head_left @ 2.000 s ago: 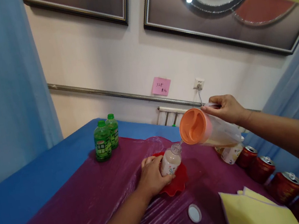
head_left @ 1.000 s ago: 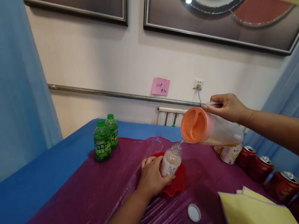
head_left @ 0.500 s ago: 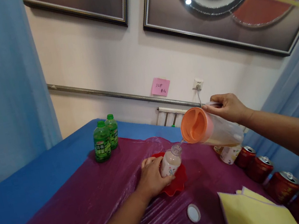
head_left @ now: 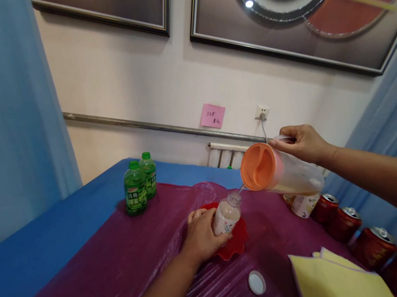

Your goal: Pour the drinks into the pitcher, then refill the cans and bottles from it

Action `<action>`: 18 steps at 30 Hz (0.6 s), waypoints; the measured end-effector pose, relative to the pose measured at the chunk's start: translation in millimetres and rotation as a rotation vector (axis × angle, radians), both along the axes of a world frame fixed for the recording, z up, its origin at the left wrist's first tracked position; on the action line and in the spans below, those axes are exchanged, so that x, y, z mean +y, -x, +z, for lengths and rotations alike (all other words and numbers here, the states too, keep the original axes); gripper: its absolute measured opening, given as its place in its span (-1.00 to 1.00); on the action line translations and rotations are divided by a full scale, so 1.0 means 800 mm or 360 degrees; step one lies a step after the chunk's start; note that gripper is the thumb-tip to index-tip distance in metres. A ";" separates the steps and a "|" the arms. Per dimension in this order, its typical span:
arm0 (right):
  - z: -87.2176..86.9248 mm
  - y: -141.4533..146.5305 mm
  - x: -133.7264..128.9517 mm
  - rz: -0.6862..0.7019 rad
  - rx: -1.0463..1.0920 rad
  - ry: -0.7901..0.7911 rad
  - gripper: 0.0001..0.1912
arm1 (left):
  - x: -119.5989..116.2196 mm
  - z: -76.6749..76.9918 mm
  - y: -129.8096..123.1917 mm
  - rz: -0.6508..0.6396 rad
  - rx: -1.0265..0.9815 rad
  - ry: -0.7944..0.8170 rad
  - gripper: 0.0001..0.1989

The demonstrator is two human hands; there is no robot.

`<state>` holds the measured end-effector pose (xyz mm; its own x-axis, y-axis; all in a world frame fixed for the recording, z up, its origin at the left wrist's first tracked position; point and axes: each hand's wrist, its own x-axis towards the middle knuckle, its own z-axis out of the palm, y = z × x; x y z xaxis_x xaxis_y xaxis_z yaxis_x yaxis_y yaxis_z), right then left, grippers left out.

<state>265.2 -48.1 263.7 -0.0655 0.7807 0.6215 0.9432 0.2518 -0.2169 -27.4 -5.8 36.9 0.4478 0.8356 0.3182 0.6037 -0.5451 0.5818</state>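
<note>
My left hand (head_left: 203,235) is wrapped round a small clear bottle (head_left: 227,215) with a printed label and no cap on. Under the bottle lies a red scalloped dish (head_left: 239,238). My right hand (head_left: 303,143) grips the handle of a clear pitcher (head_left: 297,174) with an orange lid (head_left: 258,167). The pitcher is tipped on its side, and a thin stream runs from its lid into the bottle's mouth. Some pale yellowish liquid shows along the pitcher's lower side. A white cap (head_left: 257,282) lies on the purple plastic sheet (head_left: 129,278) near the dish.
Two green bottles (head_left: 135,190) stand at the back left of the blue table cover (head_left: 39,248). Several red cans (head_left: 373,245) line the right edge beside a labelled container (head_left: 304,205). Folded yellow cloths (head_left: 337,280) lie at the front right. A wall rail (head_left: 140,125) runs behind.
The liquid in the small bottle appears slightly higher while the stream continues. Both hands and the pitcher hold almost the same positions.
</note>
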 end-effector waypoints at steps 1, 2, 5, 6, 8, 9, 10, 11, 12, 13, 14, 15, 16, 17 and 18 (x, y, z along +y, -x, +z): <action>0.000 0.000 0.000 0.0000 -0.0002 -0.0004 -0.41 | 0.000 0.000 0.000 -0.0001 -0.0002 -0.0002 -0.41; 0.000 0.000 0.000 0.0000 -0.0004 -0.0009 -0.40 | 0.000 -0.001 0.000 -0.0003 -0.0005 -0.0005 -0.40; 0.000 0.001 -0.001 0.0007 -0.0012 -0.0011 -0.39 | 0.001 -0.002 0.000 -0.0008 -0.0006 -0.0011 -0.38; 0.001 0.001 -0.001 0.0011 -0.0015 -0.0007 -0.39 | 0.001 -0.003 0.001 -0.0010 -0.0006 -0.0013 -0.38; 0.001 0.001 -0.002 0.0018 -0.0014 -0.0004 -0.38 | 0.001 -0.003 0.001 -0.0012 -0.0009 -0.0013 -0.39; 0.001 0.001 -0.002 0.0021 -0.0014 -0.0003 -0.38 | 0.001 -0.003 0.001 -0.0015 -0.0013 -0.0013 -0.38; 0.001 0.001 -0.002 0.0023 -0.0014 -0.0003 -0.38 | 0.000 -0.002 0.001 -0.0015 -0.0018 -0.0012 -0.37; 0.001 0.001 -0.002 0.0024 -0.0017 -0.0006 -0.38 | 0.000 -0.002 0.000 -0.0015 -0.0023 -0.0011 -0.36; 0.001 0.001 -0.001 0.0023 -0.0022 -0.0006 -0.38 | 0.000 -0.002 0.000 -0.0020 -0.0027 -0.0008 -0.36; 0.001 0.001 -0.001 0.0019 -0.0029 -0.0007 -0.39 | 0.000 -0.001 0.000 -0.0024 -0.0029 -0.0005 -0.36; 0.001 0.000 -0.001 0.0013 -0.0039 -0.0008 -0.40 | -0.001 0.000 0.000 -0.0028 -0.0028 0.0000 -0.36; 0.001 0.000 -0.001 0.0006 -0.0048 -0.0012 -0.40 | -0.001 0.000 0.000 -0.0027 -0.0025 0.0004 -0.37; 0.001 0.000 -0.001 0.0001 -0.0055 -0.0013 -0.41 | -0.001 0.001 0.000 -0.0025 -0.0021 0.0008 -0.37; 0.001 0.001 -0.002 -0.0001 -0.0058 -0.0011 -0.41 | -0.002 0.001 0.000 -0.0022 -0.0016 0.0013 -0.38; 0.002 0.001 -0.002 0.0002 -0.0058 -0.0007 -0.41 | -0.002 0.002 0.000 -0.0017 -0.0010 0.0016 -0.38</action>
